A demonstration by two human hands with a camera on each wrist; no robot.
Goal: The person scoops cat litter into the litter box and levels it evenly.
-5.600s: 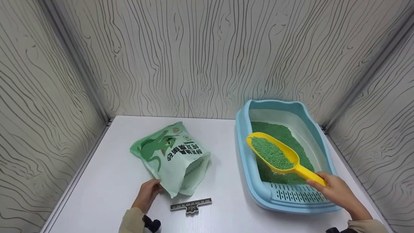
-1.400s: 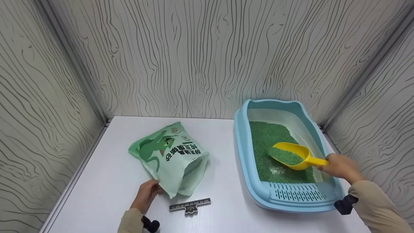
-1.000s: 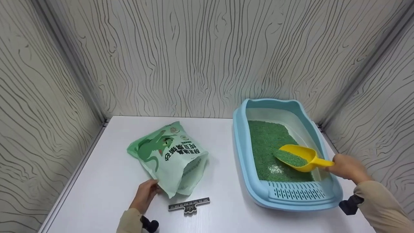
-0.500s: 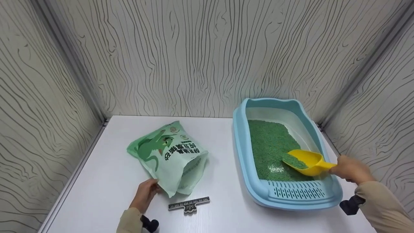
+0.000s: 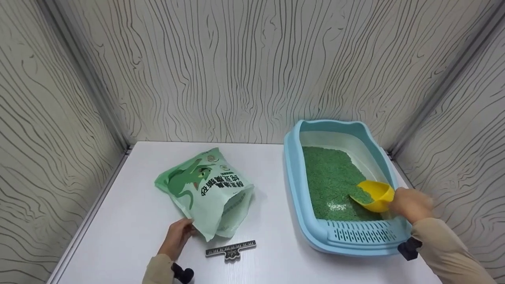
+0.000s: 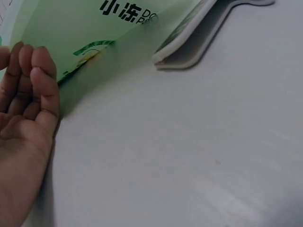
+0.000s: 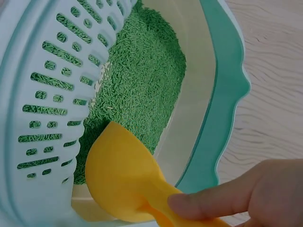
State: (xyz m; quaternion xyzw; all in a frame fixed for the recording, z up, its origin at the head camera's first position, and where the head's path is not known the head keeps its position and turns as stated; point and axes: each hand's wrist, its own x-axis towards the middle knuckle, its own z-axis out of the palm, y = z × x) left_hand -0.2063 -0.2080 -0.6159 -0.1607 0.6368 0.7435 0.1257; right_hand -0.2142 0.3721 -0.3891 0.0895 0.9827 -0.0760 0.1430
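In the head view, my right hand (image 5: 411, 204) grips the handle of a yellow scoop (image 5: 379, 196) with some green pellets in its front. The scoop lies tilted low in the light-blue litter tray (image 5: 295, 185), its tip at the green litter (image 5: 331, 173). Its handle is mostly covered by my hand there, while the right wrist view shows the thumb along the scoop's handle (image 7: 165, 201). My left hand (image 5: 176, 238) pinches the near left edge of an opened pale-green cat litter bag (image 5: 205, 189). The bag lies on its side, mouth facing the near right.
A dark clip (image 5: 231, 251) with a piano-key pattern lies on the white table (image 5: 272, 236) just in front of the bag's mouth. The tray's slotted front panel (image 5: 361, 232) faces me. Wood-grain walls (image 5: 236, 71) enclose the back and both sides.
The scoop, heaped and raised over the tray earlier, has come down to the litter and tilted, with fewer pellets in it. My right hand has just shifted left. The left hand and bag stay put.
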